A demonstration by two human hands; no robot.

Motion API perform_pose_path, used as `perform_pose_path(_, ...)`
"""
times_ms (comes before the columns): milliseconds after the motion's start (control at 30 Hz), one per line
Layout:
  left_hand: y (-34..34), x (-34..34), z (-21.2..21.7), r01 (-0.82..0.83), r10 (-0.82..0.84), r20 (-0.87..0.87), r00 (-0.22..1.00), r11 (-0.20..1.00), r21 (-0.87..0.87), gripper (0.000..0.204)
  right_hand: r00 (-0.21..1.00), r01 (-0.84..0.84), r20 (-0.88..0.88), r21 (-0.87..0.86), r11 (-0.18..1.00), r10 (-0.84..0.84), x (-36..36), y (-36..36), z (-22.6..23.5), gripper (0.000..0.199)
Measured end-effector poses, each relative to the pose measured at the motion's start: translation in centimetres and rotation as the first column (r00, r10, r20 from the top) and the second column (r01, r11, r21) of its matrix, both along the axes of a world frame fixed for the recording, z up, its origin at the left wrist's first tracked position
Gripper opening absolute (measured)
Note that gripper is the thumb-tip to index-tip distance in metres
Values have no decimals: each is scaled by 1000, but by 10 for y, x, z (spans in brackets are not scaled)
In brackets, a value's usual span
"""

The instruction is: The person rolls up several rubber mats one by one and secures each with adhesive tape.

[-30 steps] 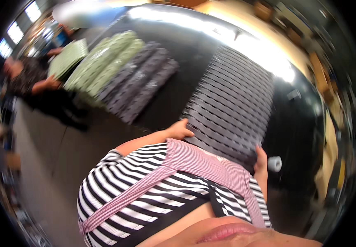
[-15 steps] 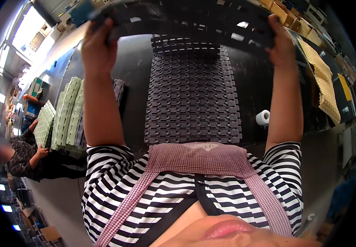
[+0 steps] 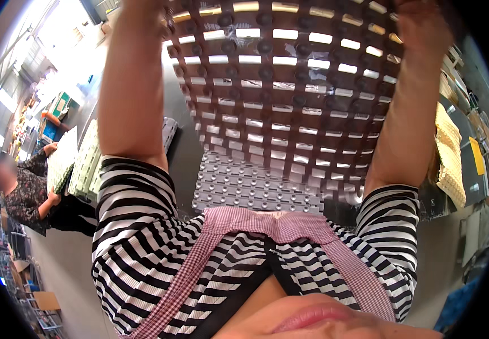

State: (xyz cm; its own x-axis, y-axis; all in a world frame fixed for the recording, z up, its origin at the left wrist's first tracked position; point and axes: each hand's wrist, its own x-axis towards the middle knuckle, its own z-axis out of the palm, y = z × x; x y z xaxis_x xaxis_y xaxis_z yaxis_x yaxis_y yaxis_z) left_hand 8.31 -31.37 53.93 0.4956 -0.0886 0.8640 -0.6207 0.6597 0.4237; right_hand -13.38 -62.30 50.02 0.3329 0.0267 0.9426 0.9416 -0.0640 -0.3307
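Both of my arms are raised, lifting a dark slatted plastic mat (image 3: 284,73) with rows of rectangular slots and round studs. My right hand (image 3: 425,31), blurred, grips its upper right side. At the top edge, my left hand (image 3: 145,11) is at the mat's left side, mostly cut off by the picture's rim. The raised mat hangs toward me, with light coming through its slots. Under its lower end, a grey studded mat (image 3: 244,186) lies on the dark table in front of my apron; the raised one hides its far part.
Pale green mats (image 3: 86,164) stand at the table's left, where another person (image 3: 29,186) handles a similar green mat (image 3: 62,158). At the right lie a yellow mat (image 3: 449,158) and a yellow sheet (image 3: 476,155). The dark table (image 3: 185,164) shows beside the mats.
The raised mat, seen as a narrow band at the top before, now spreads broadly across the view and covers most of the grey mat. My hands have moved farther up.
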Motion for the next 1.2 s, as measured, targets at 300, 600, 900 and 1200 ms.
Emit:
perform_pose_path(300, -31, 146, -336, 648, -210, -669, 713, 563, 514, 89, 412, 466, -911, 241, 851, 32, 43, 39, -294, 46)
perform_pose_path(600, 169, -77, -496, 377, 370, -486, 792, 330, 866, 55, -170, 741, -856, -437, 509, -488, -164, 134, -483, 69)
perform_pose_path(900, 127, -115, -472, 214, 399, -307, 864, 261, 941, 39, -216, 682, -605, -655, 324, -767, -145, 138, -442, 44)
perform_pose_path(1200, 150, -125, -466, -402, -49, 426, 904, 247, 882, 44, -65, 530, -996, -87, 844, -62, -124, 80, -400, 36)
